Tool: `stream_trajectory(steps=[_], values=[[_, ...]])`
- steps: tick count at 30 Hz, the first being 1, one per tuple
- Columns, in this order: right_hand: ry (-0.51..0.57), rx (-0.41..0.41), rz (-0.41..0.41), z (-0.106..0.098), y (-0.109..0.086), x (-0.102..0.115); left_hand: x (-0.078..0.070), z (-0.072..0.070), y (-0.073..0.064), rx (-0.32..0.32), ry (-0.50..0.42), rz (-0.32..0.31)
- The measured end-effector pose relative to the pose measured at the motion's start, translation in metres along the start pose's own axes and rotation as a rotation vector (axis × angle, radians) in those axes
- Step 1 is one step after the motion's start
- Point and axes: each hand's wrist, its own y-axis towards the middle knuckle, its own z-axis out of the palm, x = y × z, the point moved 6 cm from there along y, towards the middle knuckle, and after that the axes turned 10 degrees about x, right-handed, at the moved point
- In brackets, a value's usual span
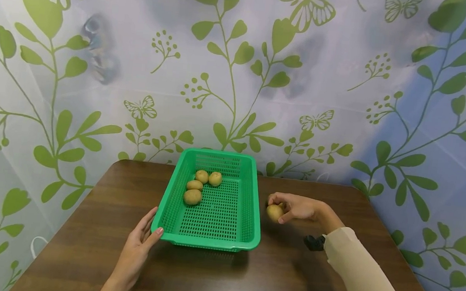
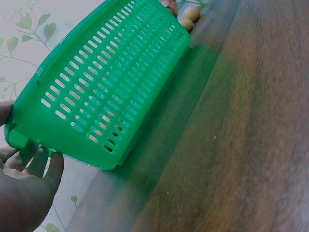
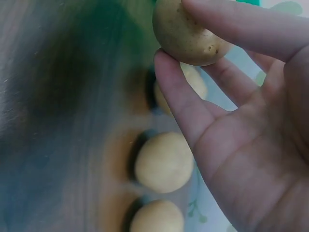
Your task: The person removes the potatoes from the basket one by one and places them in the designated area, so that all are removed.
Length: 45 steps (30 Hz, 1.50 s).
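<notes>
A green plastic basket point(image 1: 207, 244) with slotted sides and floor stands on the table, several potatoes point(image 1: 192, 197) grouped in its far left part. My left hand point(image 1: 137, 243) grips the near left corner, thumb over the rim and fingers outside; in the left wrist view the fingers point(image 2: 54, 169) curl under the rim. Right of the basket, my right hand point(image 1: 300, 208) pinches a potato point(image 1: 274, 213) between thumb and fingers. The right wrist view has this held potato point(image 3: 190, 36) close up, with more potatoes point(image 3: 164, 162) in a row beyond it on the table.
The brown wooden table point(image 1: 288, 279) reaches back to a curtain point(image 1: 239, 72) printed with green leaves and butterflies. A small black device point(image 1: 314, 242) is at my right wrist. Two potatoes point(image 2: 191, 14) show past the basket's far end in the left wrist view.
</notes>
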Motion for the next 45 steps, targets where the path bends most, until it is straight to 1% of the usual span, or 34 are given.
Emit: stream_trajectory(steps=[2, 4, 10, 15, 20, 27, 34, 39, 45], values=[[0.024, 0.0, -0.012, 0.002, 0.0, -0.005, 0.0, 0.0, 0.0, 0.001, 0.0, 0.005], [0.023, -0.003, -0.015, 0.003, 0.0, -0.01, -0.001, 0.0, 0.001, 0.003, 0.004, 0.006], [-0.021, -0.029, -0.009, 0.008, -0.002, -0.023, -0.001, 0.0, 0.001, -0.001, 0.008, -0.012], [0.024, -0.034, -0.004, 0.014, -0.001, -0.029, -0.001, 0.001, 0.001, -0.002, 0.006, -0.011], [0.025, -0.054, 0.013, 0.015, -0.001, -0.031, -0.001, 0.001, 0.001, 0.002, 0.006, -0.003], [0.049, -0.054, 0.033, 0.016, -0.002, -0.033, -0.001, 0.0, 0.001, 0.003, 0.008, -0.008], [0.015, -0.068, 0.053, 0.015, -0.002, -0.035, -0.001, 0.001, 0.001, 0.002, 0.016, -0.013], [0.014, -0.071, 0.065, 0.015, -0.001, -0.037, -0.002, 0.001, 0.001, 0.003, 0.013, -0.014], [-0.014, -0.068, 0.054, 0.015, 0.001, -0.036, -0.002, 0.001, 0.0, 0.0, 0.009, -0.016]])
